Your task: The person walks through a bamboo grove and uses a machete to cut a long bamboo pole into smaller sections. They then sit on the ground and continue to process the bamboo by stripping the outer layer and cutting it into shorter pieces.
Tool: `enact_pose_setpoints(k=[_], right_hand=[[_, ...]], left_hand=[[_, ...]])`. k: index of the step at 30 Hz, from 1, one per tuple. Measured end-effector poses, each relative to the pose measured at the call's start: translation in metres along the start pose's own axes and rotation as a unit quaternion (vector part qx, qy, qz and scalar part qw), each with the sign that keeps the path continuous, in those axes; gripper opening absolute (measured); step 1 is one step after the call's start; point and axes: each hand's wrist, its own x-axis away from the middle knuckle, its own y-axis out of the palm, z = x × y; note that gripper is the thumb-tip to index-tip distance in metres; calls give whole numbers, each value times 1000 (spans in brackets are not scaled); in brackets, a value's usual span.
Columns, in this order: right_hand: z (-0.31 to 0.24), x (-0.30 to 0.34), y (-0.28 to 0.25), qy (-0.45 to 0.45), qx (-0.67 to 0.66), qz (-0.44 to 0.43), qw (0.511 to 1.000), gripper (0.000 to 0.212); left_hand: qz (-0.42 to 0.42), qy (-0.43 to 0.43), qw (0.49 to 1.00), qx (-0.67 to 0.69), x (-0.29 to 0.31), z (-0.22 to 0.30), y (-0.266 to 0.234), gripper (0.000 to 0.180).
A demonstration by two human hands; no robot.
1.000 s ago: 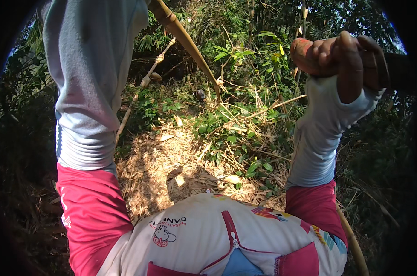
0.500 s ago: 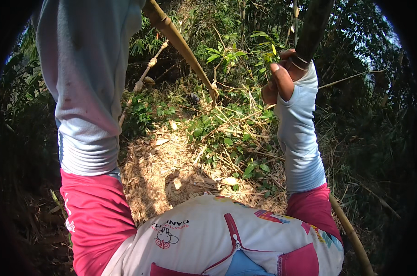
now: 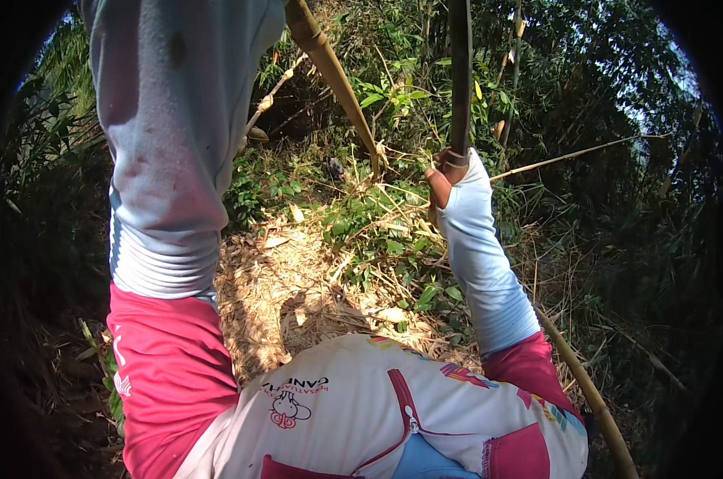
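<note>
Right hand [image 3: 444, 177] grips the dark bamboo stem [image 3: 460, 72], probably to steady it; left hand is out of view.

My right hand [image 3: 445, 177] grips a dark tool handle [image 3: 460, 76] held upright. A tan bamboo stem [image 3: 333, 76] slants beside it above leaf litter [image 3: 282, 287].

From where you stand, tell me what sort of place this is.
Most likely a bamboo grove or wooded thicket outdoors: tan bamboo stalks lean overhead, green leafy undergrowth crowds the ground, and dry straw-coloured leaf litter covers the sunlit soil. The right hand grips a dark upright stem.
</note>
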Motion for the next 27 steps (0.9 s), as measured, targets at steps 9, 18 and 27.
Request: enact_pose_setpoints(k=[9,18,27], right_hand=[[-16,34,17,-66,-132,85,985,22],[59,63,-20,208,120,-87,967,22],[-30,35,-22,88,-252,30,963,32]], left_hand=[[10,-7,1000,-8,2,0,1,16],[14,-42,999,23,2,6,-21,19],[9,-77,997,14,4,56,-49,22]])
